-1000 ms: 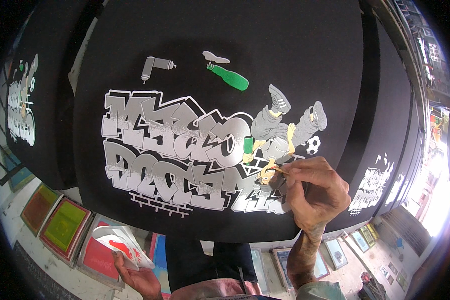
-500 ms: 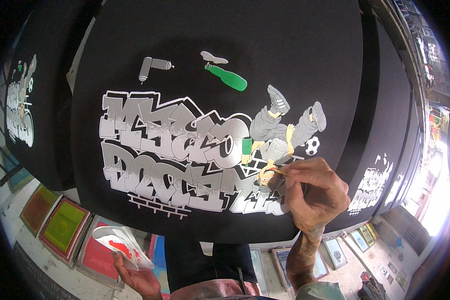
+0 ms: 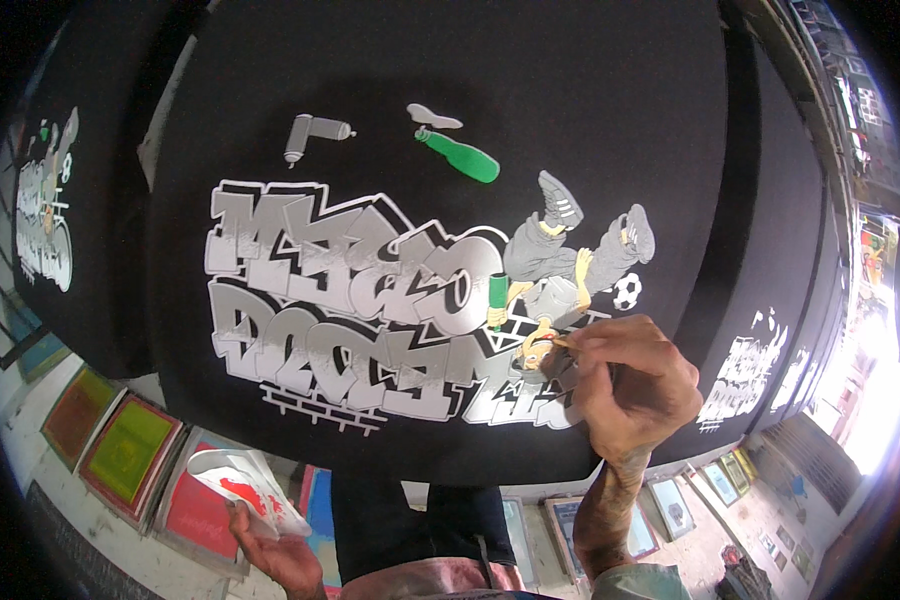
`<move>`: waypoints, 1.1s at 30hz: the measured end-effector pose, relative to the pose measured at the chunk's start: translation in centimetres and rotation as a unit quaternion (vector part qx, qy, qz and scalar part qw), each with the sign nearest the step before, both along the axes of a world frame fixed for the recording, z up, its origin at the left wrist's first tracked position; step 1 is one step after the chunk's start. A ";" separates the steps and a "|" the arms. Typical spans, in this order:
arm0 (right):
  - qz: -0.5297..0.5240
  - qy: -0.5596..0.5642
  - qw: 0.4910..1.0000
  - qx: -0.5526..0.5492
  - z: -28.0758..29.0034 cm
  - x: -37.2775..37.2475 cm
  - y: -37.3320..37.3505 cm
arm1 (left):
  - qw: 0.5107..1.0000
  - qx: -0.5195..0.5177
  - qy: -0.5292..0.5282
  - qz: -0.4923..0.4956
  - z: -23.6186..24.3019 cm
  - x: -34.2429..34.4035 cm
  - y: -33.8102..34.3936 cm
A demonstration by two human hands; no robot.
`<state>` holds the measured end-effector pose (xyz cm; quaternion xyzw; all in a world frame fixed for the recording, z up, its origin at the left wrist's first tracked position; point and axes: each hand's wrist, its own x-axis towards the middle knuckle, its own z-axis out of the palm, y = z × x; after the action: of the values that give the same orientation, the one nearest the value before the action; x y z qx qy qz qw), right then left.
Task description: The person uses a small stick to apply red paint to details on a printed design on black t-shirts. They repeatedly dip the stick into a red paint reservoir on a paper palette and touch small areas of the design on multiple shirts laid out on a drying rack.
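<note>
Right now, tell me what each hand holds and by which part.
Right hand: thin brush, pinched along its handle. Left hand: white container with red paint, gripped at its near edge.

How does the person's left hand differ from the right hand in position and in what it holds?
The right hand is raised over the printed black shirt and pinches a thin tool at the cartoon figure. The left hand is low, beside the shirt's lower edge, and holds a white container with red inside. Both are bare.
</note>
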<state>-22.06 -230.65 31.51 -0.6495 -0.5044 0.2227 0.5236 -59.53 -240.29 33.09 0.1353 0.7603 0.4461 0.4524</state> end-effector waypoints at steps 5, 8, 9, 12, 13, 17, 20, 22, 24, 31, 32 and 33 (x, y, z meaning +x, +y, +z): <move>-0.038 -0.052 0.998 -0.004 1.3 -1.6 -1.6 | 0.995 0.009 -0.056 0.083 2.1 2.5 1.9; 0.031 0.050 0.998 0.033 4.4 -6.0 -2.3 | 0.998 0.022 -0.044 0.044 3.4 2.9 2.1; 0.076 0.097 0.991 0.047 5.2 -8.0 -1.9 | 0.998 0.033 -0.036 0.039 3.7 2.9 1.4; 0.270 0.122 0.955 0.002 7.4 -13.0 -0.8 | 0.995 0.010 -0.053 0.088 6.0 4.4 0.2; 0.314 0.111 0.943 0.003 7.7 -14.0 -0.9 | 0.994 -0.001 -0.066 0.084 6.6 4.3 -0.7; 0.446 0.058 0.893 -0.024 7.6 -16.9 -2.2 | 0.991 0.034 -0.072 0.106 8.3 5.1 -3.1; 0.489 0.036 0.871 -0.031 7.8 -17.5 -3.4 | 0.989 0.048 -0.084 0.115 8.8 4.8 -5.1; 0.518 0.031 0.854 -0.036 8.0 -18.2 -4.2 | 0.986 0.064 -0.091 0.128 9.0 4.5 -6.7; 0.532 0.020 0.847 0.000 7.9 -19.0 -5.3 | 0.984 0.072 -0.092 0.134 9.1 4.3 -8.2; 0.586 -0.014 0.810 0.020 9.3 -20.3 -8.5 | 0.973 0.094 -0.111 0.179 9.6 4.8 -12.9; 0.592 -0.024 0.805 0.023 9.6 -20.4 -9.1 | 0.970 0.107 -0.115 0.184 9.7 4.9 -13.7; 0.598 -0.033 0.800 0.027 9.9 -20.4 -9.7 | 0.973 0.097 -0.106 0.179 9.8 4.9 -14.5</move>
<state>-42.46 -240.37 41.37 -0.2114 -0.8153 0.4565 0.2869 -54.62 -254.80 42.93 -0.0083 0.6729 0.6031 0.4283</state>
